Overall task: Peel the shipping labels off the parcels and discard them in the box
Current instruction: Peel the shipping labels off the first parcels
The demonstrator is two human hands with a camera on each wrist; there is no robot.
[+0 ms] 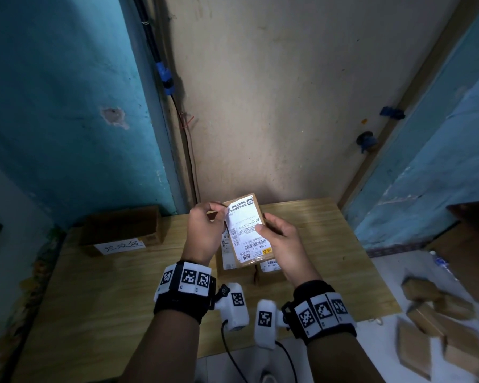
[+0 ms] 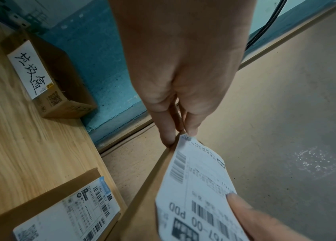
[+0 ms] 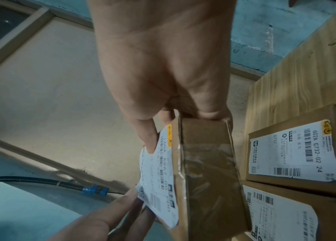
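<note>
Two hands busy | right hand [image 1: 281, 234] grips parcel [image 1: 256, 207], long axis pointing away | left hand [image 1: 203, 229] fingers pinch label [image 1: 245, 226] corner

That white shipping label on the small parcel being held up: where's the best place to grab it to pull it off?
At its lifted far-left corner, coming from the left. The left hand already pinches that corner of the shipping label, which has curled away from the cardboard there, while the rest looks stuck flat. The right hand grips the parcel with its thumb on the label, probably steadying the pull.
</note>
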